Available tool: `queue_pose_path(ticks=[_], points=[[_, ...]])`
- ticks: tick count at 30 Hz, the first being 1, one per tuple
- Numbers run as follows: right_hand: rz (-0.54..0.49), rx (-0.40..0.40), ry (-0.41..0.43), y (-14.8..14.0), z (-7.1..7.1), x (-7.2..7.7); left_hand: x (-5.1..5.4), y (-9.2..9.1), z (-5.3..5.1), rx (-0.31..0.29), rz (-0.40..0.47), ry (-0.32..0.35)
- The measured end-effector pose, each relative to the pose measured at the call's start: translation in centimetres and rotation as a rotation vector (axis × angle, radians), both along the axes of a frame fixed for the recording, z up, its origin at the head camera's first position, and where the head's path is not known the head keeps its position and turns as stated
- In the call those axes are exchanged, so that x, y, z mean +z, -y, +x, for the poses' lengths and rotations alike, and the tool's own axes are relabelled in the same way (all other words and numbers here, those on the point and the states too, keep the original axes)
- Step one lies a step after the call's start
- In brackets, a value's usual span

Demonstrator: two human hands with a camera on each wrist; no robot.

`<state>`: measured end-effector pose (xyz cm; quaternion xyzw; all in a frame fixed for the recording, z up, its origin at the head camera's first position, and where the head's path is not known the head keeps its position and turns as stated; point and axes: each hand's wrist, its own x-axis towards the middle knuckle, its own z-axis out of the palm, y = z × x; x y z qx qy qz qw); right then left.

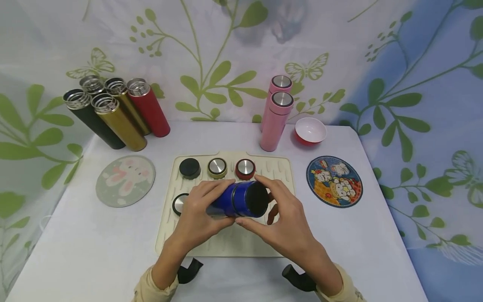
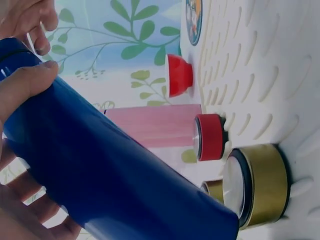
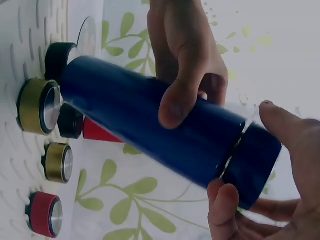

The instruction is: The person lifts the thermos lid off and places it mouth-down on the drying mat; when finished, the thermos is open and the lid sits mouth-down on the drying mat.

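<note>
A blue bottle (image 1: 226,200) is held tilted above the cream ribbed mat (image 1: 226,245), its dark-topped cap (image 1: 257,199) towards the right. My left hand (image 1: 197,212) grips the body, thumb on the near side; the left wrist view shows the bottle (image 2: 110,150) slanting across. My right hand (image 1: 288,222) curls around the cap end. In the right wrist view its thumb is near the cap (image 3: 253,162) and its fingertips touch by the seam. On the mat stand a black lid (image 1: 190,167), a gold lid (image 1: 217,167), a red lid (image 1: 245,168) and a black-rimmed silver-topped lid (image 1: 180,204).
Several lidless bottles (image 1: 126,126) lean at the back left. Two pink bottles (image 1: 274,126) stand at the back beside a red-and-white bowl (image 1: 310,131). A rabbit coaster (image 1: 125,181) lies left of the mat, a colourful round coaster (image 1: 334,182) right of it.
</note>
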<state>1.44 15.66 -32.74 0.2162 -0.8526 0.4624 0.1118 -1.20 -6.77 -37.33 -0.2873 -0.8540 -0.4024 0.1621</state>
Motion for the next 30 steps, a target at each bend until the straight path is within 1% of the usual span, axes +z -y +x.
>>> queue_pose_path(ticks=[3,5,7,12,14,17,20,24,28,30], points=[[0.002,-0.045,-0.016,0.3,0.0,-0.1,0.0,-0.1,-0.1,0.0,-0.007,-0.026],[0.006,-0.048,-0.035,0.3,0.0,-0.1,0.0,-0.2,-0.2,-0.01,-0.009,-0.03],[0.013,-0.018,-0.055,0.1,-0.1,0.1,0.1,-0.1,-0.2,-0.018,-0.004,-0.022],[0.024,0.122,-0.092,-0.5,-0.3,0.6,0.6,0.1,-0.2,-0.037,-0.003,0.021],[0.034,0.158,-0.107,-0.6,-0.3,0.7,0.8,0.3,-0.1,-0.04,-0.009,0.038],[0.033,0.187,-0.14,-0.6,-0.4,0.8,0.9,0.6,-0.2,-0.044,-0.014,0.052],[-0.005,0.201,-0.197,-0.4,-0.4,0.8,1.1,0.8,-0.4,-0.052,-0.023,0.055],[-0.04,0.222,-0.244,-0.2,-0.6,0.9,1.7,1.1,-0.6,-0.065,-0.045,0.055],[-0.044,0.261,-0.288,-0.3,-0.8,1.2,2.3,1.5,-0.8,-0.078,-0.075,0.091],[-0.062,0.276,-0.316,-0.3,-1.0,1.3,2.6,2.1,-1.0,-0.076,-0.075,0.117]])
